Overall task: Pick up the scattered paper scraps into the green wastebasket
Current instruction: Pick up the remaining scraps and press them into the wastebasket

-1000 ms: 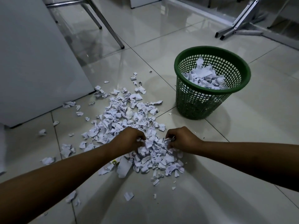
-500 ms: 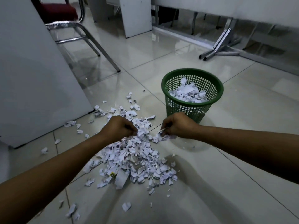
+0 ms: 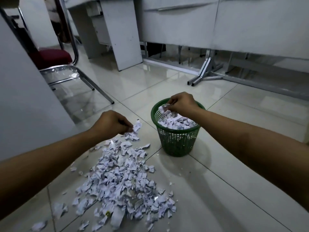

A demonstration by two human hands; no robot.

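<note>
The left hand [image 3: 112, 123] pinches paper scraps [image 3: 135, 127] above the pile of scraps [image 3: 123, 178] on the floor. The right hand [image 3: 181, 102], curled round a few scraps, hangs over the green wastebasket [image 3: 177, 141]. Next, likely: release right, carry left across.

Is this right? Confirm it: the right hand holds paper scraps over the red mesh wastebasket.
Not quite: the head view shows the round plastic mesh wastebasket is green, not red. The right hand does hold white paper scraps over it.
</note>
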